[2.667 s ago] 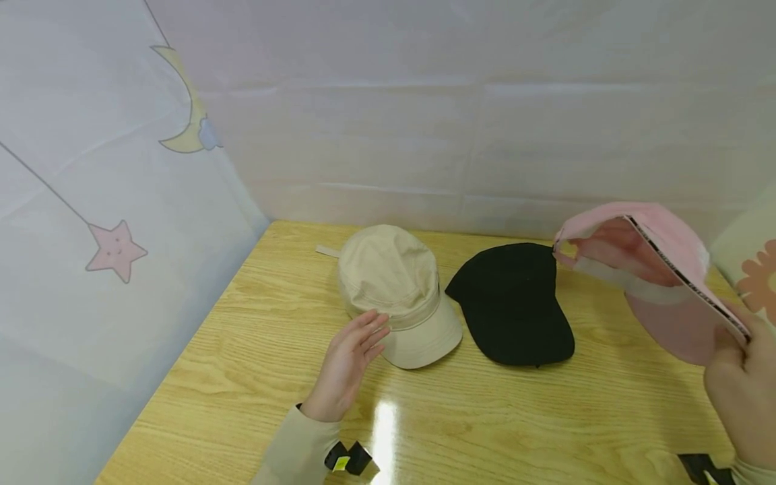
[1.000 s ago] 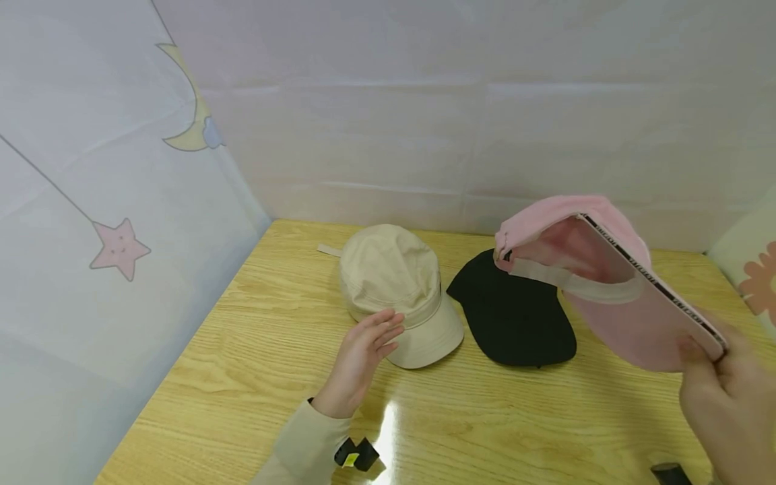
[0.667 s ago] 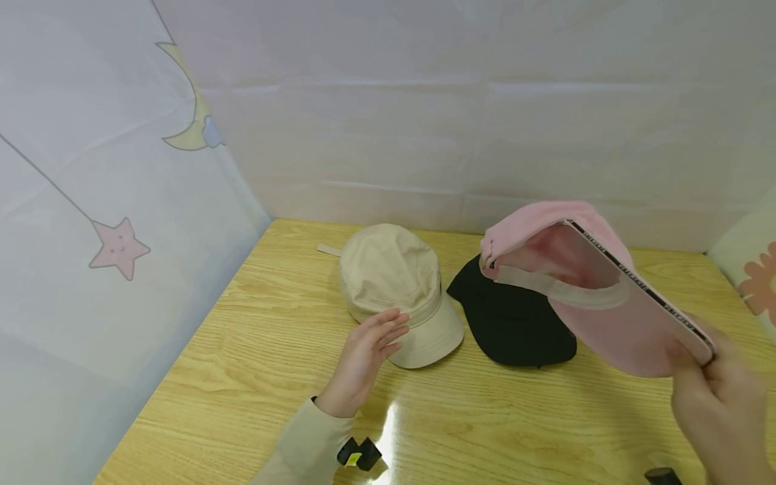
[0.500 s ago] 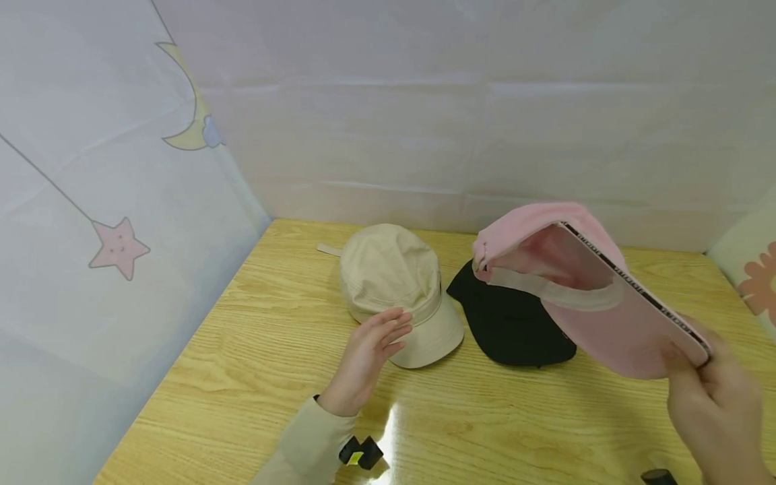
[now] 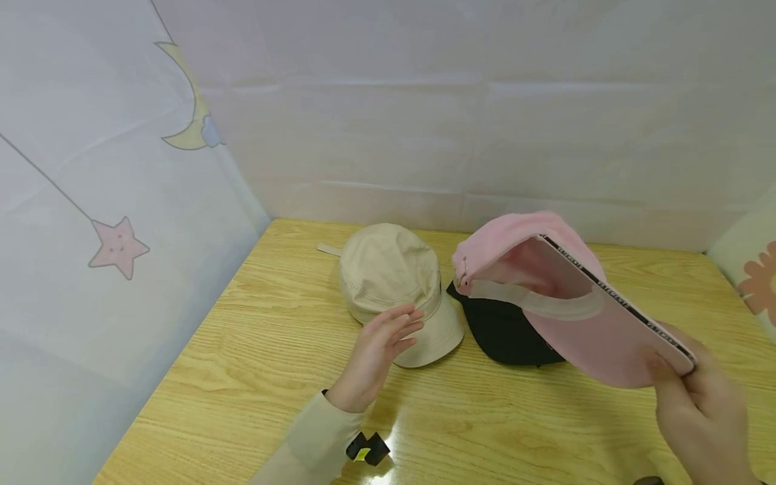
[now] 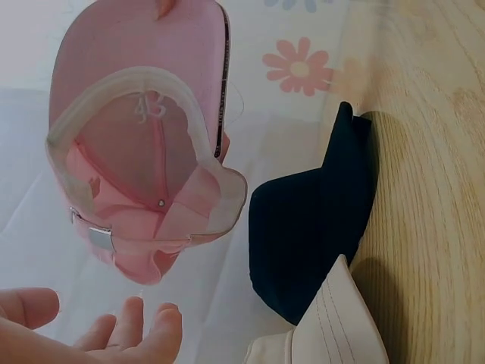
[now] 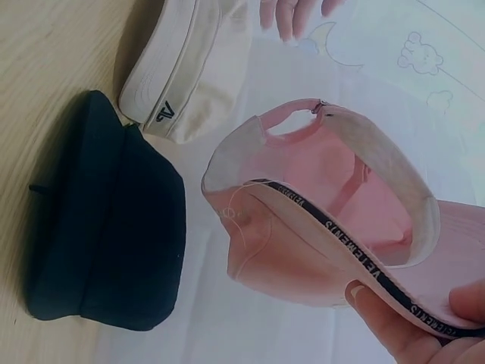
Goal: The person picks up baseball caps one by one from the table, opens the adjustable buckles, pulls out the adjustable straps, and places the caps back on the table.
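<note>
My right hand [image 5: 700, 404] grips a pink baseball cap [image 5: 564, 303] by its brim, thumb on the underside. The cap hangs tilted above the table, its inside and white sweatband facing me, and lettered tape runs along the brim's edge. Behind it, a black cap [image 5: 509, 337] lies on the table, its crown mostly hidden in the head view. To its left sits a beige cap [image 5: 388, 269] with a short strap at the back. My left hand [image 5: 378, 350] hovers in front of the beige cap, fingers extended and holding nothing. In the left wrist view, the pink cap's buckle [image 6: 100, 239] shows.
The wood-grain table [image 5: 254, 350] runs up to a pale cloth backdrop [image 5: 364, 148] at the back and left. Printed on the cloth are a star [image 5: 119, 248], a moon [image 5: 192, 108] and an orange flower [image 5: 760, 283].
My right hand has carried the pink cap leftward and somewhat lower, from right of the black cap to over it. My left hand has drifted slightly right. The beige and black caps have stayed put.
</note>
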Available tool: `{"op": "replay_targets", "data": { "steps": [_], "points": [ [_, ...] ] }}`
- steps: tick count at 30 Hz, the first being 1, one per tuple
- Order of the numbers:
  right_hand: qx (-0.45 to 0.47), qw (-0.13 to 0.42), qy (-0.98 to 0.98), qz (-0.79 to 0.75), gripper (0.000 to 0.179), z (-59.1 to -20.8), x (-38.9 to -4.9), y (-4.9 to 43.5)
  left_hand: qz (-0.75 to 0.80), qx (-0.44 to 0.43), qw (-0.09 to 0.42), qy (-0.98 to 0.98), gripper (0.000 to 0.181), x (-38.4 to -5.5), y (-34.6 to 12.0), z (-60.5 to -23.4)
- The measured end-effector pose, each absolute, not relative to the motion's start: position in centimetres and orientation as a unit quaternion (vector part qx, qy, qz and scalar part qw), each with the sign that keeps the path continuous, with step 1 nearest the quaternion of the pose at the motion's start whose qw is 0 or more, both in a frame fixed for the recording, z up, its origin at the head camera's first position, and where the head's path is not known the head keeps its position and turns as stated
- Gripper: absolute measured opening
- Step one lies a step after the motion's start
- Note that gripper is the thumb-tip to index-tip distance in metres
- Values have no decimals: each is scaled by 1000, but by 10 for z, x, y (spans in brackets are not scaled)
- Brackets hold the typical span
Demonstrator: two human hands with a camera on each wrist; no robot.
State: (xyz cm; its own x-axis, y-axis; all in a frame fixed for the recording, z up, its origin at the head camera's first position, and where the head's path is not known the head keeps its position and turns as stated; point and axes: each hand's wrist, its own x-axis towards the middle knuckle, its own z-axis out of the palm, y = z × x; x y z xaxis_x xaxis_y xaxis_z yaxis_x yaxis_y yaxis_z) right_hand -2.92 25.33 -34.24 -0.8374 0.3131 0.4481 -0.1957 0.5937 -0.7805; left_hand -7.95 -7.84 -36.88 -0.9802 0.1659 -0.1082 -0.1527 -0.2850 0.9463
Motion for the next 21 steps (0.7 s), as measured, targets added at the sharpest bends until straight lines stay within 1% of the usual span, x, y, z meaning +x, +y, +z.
{"op": "replay_targets", "data": {
  "steps": [8,14,21],
  "points": [
    [-12,284,-843,457,40,-342,-25,248,803,23,94,589,48,-82,-75,-365],
    [36,284,-831,477,40,-343,-23,244,802,29,87,591,48,-84,-72,-361],
    [34,282,-835,472,42,-344,-19,238,802,28,82,591,47,-86,-70,-361]
  ]
}}
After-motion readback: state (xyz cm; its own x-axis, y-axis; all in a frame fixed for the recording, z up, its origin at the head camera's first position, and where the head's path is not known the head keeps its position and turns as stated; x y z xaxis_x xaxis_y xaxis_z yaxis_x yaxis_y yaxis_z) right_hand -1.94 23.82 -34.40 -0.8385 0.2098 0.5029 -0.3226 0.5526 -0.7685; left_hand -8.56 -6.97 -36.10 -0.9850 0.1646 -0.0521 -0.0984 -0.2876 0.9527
